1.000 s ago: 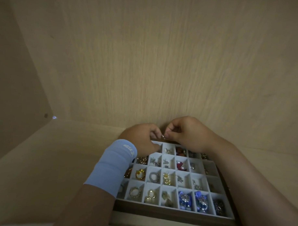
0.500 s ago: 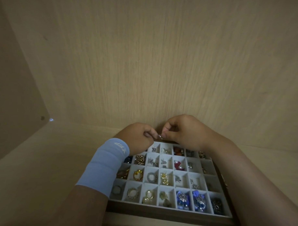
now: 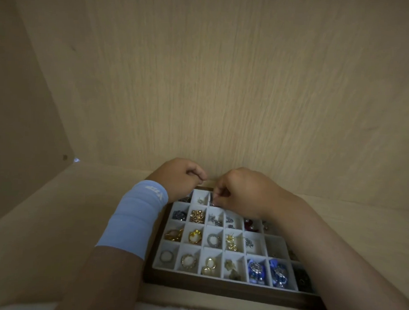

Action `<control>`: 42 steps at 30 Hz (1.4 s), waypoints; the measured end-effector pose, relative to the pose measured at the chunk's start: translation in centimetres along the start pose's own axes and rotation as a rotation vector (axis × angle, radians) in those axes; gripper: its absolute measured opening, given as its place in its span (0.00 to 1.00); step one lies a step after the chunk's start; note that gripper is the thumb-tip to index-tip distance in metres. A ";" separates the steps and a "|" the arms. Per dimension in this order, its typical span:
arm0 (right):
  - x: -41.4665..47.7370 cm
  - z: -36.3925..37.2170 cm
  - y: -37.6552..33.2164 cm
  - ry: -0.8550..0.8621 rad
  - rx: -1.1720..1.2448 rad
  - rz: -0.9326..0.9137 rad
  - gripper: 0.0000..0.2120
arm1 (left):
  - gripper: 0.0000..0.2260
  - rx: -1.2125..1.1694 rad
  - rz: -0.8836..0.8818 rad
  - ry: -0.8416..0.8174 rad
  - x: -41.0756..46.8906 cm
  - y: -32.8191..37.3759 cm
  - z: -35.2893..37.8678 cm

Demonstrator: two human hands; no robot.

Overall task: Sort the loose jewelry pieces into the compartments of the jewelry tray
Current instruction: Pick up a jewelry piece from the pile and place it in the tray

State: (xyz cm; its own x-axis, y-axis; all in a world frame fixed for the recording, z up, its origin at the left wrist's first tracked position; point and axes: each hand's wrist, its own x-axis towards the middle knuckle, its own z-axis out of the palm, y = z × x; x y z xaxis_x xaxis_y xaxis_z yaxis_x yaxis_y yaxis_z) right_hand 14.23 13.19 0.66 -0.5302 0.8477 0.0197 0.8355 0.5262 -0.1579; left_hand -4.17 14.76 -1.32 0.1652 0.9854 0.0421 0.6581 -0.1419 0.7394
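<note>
R hand (image 3: 241, 193) pinches silver piece (image 3: 212, 203) over tray (image 3: 217, 292); L hand (image 3: 177, 179) curled, grip unclear.

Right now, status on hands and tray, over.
Right hand pinches small silver piece over far-row cell of jewelry tray. Left hand curled beside it, hold unclear. Right forearm hides tray's right cells.

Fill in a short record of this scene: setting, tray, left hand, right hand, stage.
setting: tray on a pale wooden shelf
tray: wooden frame, white compartments, most holding jewelry
left hand: fingers curled, over the tray's far left corner; contents unclear; blue sleeve on the wrist
right hand: pinches a small silver piece over a far-row compartment
stage: piece not yet released
</note>
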 end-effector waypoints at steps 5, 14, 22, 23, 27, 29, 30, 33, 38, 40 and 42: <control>-0.3 -0.7 -0.7 -0.048 -0.167 -0.016 0.08 | 0.12 0.082 -0.023 -0.050 -0.1 0.1 0.7; 0.3 -0.7 -0.8 -0.073 -0.169 -0.030 0.05 | 0.13 0.144 0.014 -0.025 -0.3 0.5 1.2; -5.0 -5.2 5.5 0.094 0.191 0.152 0.04 | 0.09 0.055 0.174 0.044 -1.0 4.0 3.2; -6.0 -5.2 6.4 0.078 0.186 0.182 0.04 | 0.09 0.052 0.200 0.025 -1.2 4.7 3.9; -9.5 -4.6 9.5 -0.011 0.184 0.273 0.05 | 0.09 0.090 0.320 -0.064 -1.8 7.3 6.8; -10.7 -4.1 10.6 -0.038 0.171 0.307 0.07 | 0.08 0.126 0.375 -0.085 -1.9 8.3 8.1; -11.1 -3.9 11.0 -0.056 0.161 0.321 0.08 | 0.08 0.149 0.397 -0.086 -1.9 8.7 8.7; -11.6 -3.2 11.6 -0.101 0.187 0.333 0.10 | 0.08 0.237 0.454 -0.082 -1.5 9.7 10.4; -11.4 -1.5 12.2 -0.115 0.299 0.292 0.11 | 0.07 0.295 0.425 -0.120 -1.2 10.9 12.7; -11.4 -1.3 12.6 -0.087 0.339 0.288 0.09 | 0.07 0.310 0.424 -0.090 -1.0 10.9 13.2; -11.6 -1.3 13.1 -0.065 0.364 0.276 0.06 | 0.06 0.310 0.433 -0.060 -0.8 10.7 13.5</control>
State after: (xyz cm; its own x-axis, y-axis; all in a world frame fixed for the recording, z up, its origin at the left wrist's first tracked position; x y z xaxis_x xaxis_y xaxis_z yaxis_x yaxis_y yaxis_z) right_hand 31.49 10.38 -0.32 -0.3124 0.9407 -0.1320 0.8477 0.2134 -0.4857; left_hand 12.66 11.22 -2.50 0.5057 0.8243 0.2543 0.7048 -0.5648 0.4292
